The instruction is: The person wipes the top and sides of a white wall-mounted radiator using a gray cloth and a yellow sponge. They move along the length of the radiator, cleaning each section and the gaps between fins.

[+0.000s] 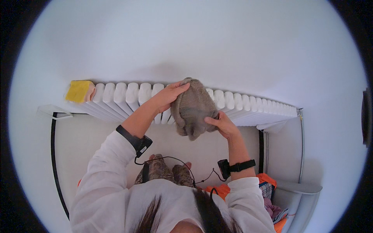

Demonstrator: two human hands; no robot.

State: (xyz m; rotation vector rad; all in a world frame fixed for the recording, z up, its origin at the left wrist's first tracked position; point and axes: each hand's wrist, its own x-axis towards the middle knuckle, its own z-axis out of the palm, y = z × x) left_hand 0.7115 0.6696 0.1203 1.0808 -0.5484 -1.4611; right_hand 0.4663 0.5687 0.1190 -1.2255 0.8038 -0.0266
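Observation:
Both of my hands hold a grey-brown piece of soft cloth (193, 107), perhaps a knit garment; its exact kind cannot be told. My left hand (172, 94) pinches its upper left edge, thumb on top. Lower down on the right side, my right hand (223, 123) grips a bunched part, again with the thumb over the fabric. The cloth hangs in loose folds in front of a white column radiator (132, 91) and hides part of its middle. Whether it touches the radiator cannot be told.
A folded yellow cloth (78, 91) with a pinkish layer lies on the radiator's left end. Behind rises a white wall (192, 38). Metal pipes (302, 145) run down at right, near a grey curved fixture (300, 188) and a pile of clothes (266, 189). A black cable (174, 158) links my wrist devices.

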